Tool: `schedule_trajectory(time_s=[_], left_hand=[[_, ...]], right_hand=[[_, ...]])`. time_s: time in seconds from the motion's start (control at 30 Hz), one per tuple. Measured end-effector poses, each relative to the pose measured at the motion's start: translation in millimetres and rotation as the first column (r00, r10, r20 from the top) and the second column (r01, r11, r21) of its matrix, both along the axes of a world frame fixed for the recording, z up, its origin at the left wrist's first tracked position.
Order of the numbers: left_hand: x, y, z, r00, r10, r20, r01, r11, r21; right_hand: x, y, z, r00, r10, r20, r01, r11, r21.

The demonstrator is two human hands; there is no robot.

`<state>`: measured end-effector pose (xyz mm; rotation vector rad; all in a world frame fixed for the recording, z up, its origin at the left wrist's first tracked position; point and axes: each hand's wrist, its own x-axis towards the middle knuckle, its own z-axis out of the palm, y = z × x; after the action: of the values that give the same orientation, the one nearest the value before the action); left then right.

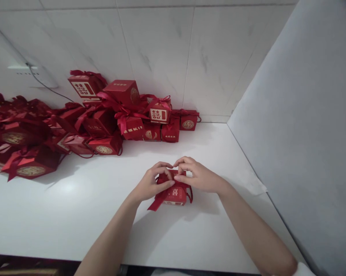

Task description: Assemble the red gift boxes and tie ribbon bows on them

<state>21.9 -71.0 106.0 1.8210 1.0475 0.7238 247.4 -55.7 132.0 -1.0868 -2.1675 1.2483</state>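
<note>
A small red gift box with white characters on its top sits on the white table in front of me. A red ribbon lies across it, one tail hanging off at the lower left, and a red cord loop shows on its right side. Over the box, my left hand has thumb and fingers pinched together at the ribbon. My right hand meets it from the other side, also pinching at the ribbon. The fingertips nearly touch, and the exact part of the ribbon between them is hidden.
Red gift boxes with ribbons are piled along the tiled wall, from the far left to the middle. A large white panel stands along the right side of the table. A cable runs down the wall behind the pile.
</note>
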Motion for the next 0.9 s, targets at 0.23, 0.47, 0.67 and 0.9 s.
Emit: schedule_trajectory(time_s=[0.23, 0.47, 0.67, 0.9], left_hand=[[-3.0, 3.1, -4.0, 0.996, -0.091, 0.024, 0.093, 0.990, -0.111], [-4.2, 3.9, -5.0, 0.989, -0.142, 0.038, 0.146, 0.979, -0.145], [-4.8, 4.1, -2.6, 0.987, -0.158, 0.026, 0.160, 0.976, -0.151], [-5.5, 5.0, -4.7, 0.985, -0.167, 0.035, 0.170, 0.974, -0.150]], right_hand=[[-0.7, 7.2, -8.1, 0.998, 0.053, 0.017, -0.053, 0.999, -0.006], [-2.0, 10.0, -14.3, 0.997, 0.061, 0.040, -0.063, 0.997, 0.033], [-2.7, 10.0, -14.1, 0.997, 0.060, 0.047, -0.060, 0.998, 0.012], [-2.5, 8.9, -12.5, 0.997, 0.051, 0.050, -0.052, 0.999, 0.007]])
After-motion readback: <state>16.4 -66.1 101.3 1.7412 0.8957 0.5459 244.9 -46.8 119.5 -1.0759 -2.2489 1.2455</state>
